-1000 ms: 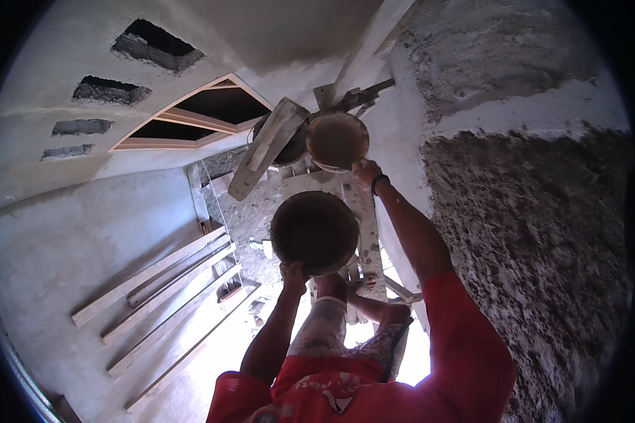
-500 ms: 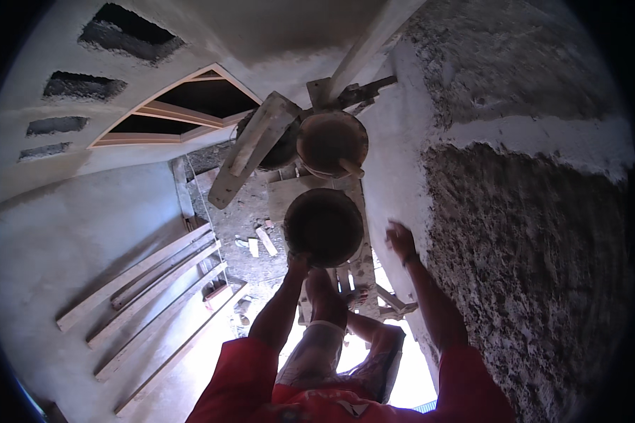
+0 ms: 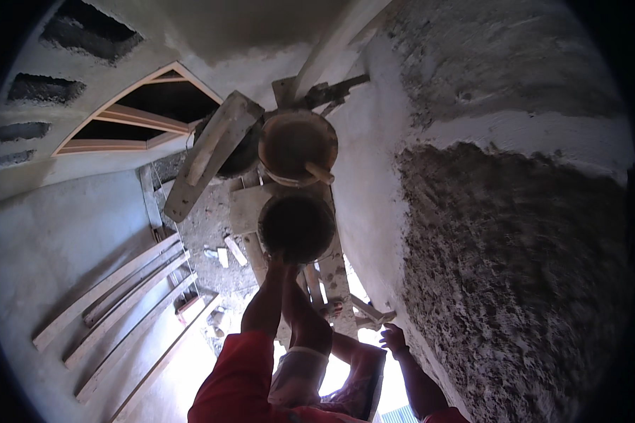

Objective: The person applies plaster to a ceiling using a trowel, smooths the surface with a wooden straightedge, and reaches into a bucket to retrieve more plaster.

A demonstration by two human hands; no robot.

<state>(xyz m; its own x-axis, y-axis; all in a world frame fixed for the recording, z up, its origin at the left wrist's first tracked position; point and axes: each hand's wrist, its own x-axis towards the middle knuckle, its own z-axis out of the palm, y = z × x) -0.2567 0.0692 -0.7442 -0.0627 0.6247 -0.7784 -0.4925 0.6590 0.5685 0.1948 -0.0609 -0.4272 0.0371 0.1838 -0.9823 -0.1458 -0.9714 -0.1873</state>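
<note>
A dark round bucket [image 3: 298, 224] stands on the planks ahead of me, its inside too dark to make out. My left hand [image 3: 281, 258] is closed at its near-left rim; the fingers are partly lost in shadow. Down at the right, beside the rough wall, my right hand [image 3: 394, 338] hangs with fingers apart and holds nothing. Just beyond the dark bucket is a second bucket [image 3: 279, 173], brownish inside, with a wooden handle [image 3: 319, 173] sticking over its edge. To its left a long wooden plasterer's float [image 3: 214, 156] lies tilted across another dark container.
A wall [image 3: 487, 261], partly smooth and partly rough, rises close on the right. Planks [image 3: 340, 282] form the platform underfoot, with bright gaps below. Several long boards [image 3: 113, 289] lean along the left wall. A wooden frame [image 3: 137, 116] and an upright post [image 3: 324, 53] stand ahead.
My right hand has dropped from beside the wall, down and back toward my body. The view has swung, shifting the scene left. My left hand stays at the dark bucket's rim.
</note>
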